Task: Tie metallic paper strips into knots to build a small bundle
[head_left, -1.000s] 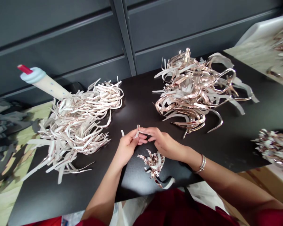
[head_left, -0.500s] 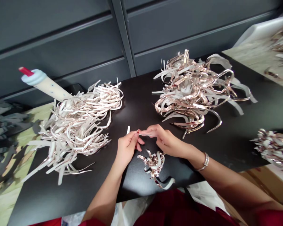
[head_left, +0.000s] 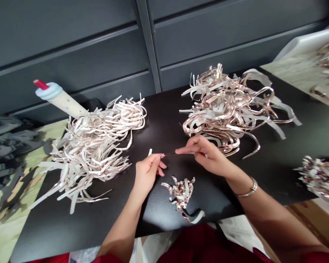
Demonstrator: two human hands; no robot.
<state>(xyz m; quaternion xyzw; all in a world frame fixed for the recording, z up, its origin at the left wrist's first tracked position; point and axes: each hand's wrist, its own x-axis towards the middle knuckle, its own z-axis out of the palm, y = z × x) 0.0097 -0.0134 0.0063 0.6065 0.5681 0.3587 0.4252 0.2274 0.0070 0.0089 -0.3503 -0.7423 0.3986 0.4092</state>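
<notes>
At the middle of the black table, my left hand [head_left: 148, 170] pinches one end of a thin strip [head_left: 169, 153] between thumb and forefinger. My right hand [head_left: 205, 152] is closed on the same strip to the right, which runs taut and edge-on between the two. A short white end sticks up behind my left hand. Just below my hands lies a small heap of curled metallic scraps [head_left: 181, 193], with one longer curl toward the table's near edge. Neither hand touches this heap.
On the left lies a big pile of white and rose-gold strips [head_left: 98, 138], a cream tumbler with a red straw [head_left: 63, 100] behind it. Another strip pile [head_left: 224, 106] lies back right. Shredded foil [head_left: 319, 177] sits at the right edge, dark grey pieces [head_left: 11, 146] far left.
My right hand has slid to the right and away from my left hand, so more of the strip shows between them. The view has shifted slightly.
</notes>
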